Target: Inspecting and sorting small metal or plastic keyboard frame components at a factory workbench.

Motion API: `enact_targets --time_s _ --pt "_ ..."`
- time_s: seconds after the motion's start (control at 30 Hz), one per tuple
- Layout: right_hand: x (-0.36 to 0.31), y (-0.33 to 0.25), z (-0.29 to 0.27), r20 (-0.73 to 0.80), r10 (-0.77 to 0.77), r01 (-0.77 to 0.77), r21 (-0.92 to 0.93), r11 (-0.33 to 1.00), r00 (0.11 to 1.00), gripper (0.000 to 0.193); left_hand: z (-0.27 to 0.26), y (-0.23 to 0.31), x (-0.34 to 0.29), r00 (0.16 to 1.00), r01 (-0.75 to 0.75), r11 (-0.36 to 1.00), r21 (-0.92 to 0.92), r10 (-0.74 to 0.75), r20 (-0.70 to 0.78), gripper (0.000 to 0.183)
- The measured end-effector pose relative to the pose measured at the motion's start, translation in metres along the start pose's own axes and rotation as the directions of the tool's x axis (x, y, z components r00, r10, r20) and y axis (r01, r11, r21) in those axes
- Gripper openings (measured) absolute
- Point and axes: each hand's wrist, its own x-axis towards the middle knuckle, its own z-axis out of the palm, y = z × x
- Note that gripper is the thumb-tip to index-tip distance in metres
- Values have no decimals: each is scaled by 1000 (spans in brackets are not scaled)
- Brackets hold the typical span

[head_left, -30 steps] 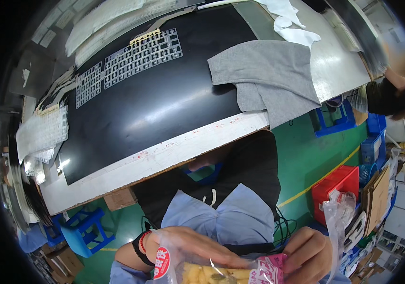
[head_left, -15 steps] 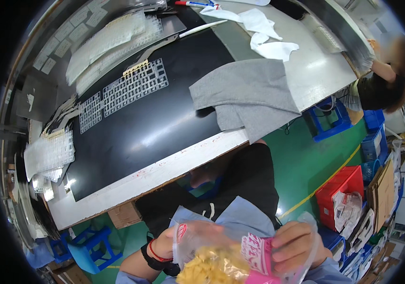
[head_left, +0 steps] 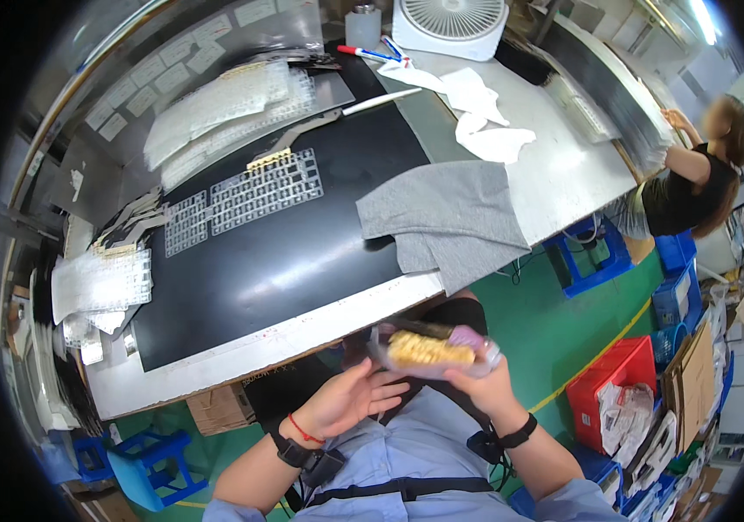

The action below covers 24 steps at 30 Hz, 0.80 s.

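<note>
My right hand [head_left: 487,387] grips one end of a clear plastic snack bag [head_left: 431,351], slightly blurred, with yellow pieces and pink printing. The bag is tilted over my lap, just off the table's front edge. Below and left of it, my left hand [head_left: 347,404] is open with its fingers spread and nothing in it. Beyond the bag, a folded grey cloth [head_left: 450,217] lies partly over the table's front edge. A keyboard-shaped grid sheet [head_left: 263,193] with a flat ribbon tail rests on the black mat [head_left: 276,270].
Stacks of translucent keyboard sheets [head_left: 215,113] stand at the back left. Crumpled white tissue [head_left: 480,100], pens [head_left: 376,55] and a white fan [head_left: 450,26] are farther back. A co-worker [head_left: 698,174] is at the far right. A red crate [head_left: 602,370] and blue stools [head_left: 159,465] stand on the floor.
The bag has moved away from me toward the table edge. My left hand has let go of it, while my right still holds it. The view has shifted, showing the fan.
</note>
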Motion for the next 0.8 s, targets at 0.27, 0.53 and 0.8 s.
enact_targets --time_s 0.27,0.53,0.8 --pt "82 13 -4 -288 -63 69 13 998 956 32 -13 21 -32 991 -124 977 171 129 -17 50" --pt "167 52 -13 -297 -243 201 -165 965 923 44 16 49 -74 945 -328 885 330 306 118 45" --pt "181 34 -41 332 -481 439 -890 126 811 46 48 101 -154 924 -376 585 718 181 336 38"
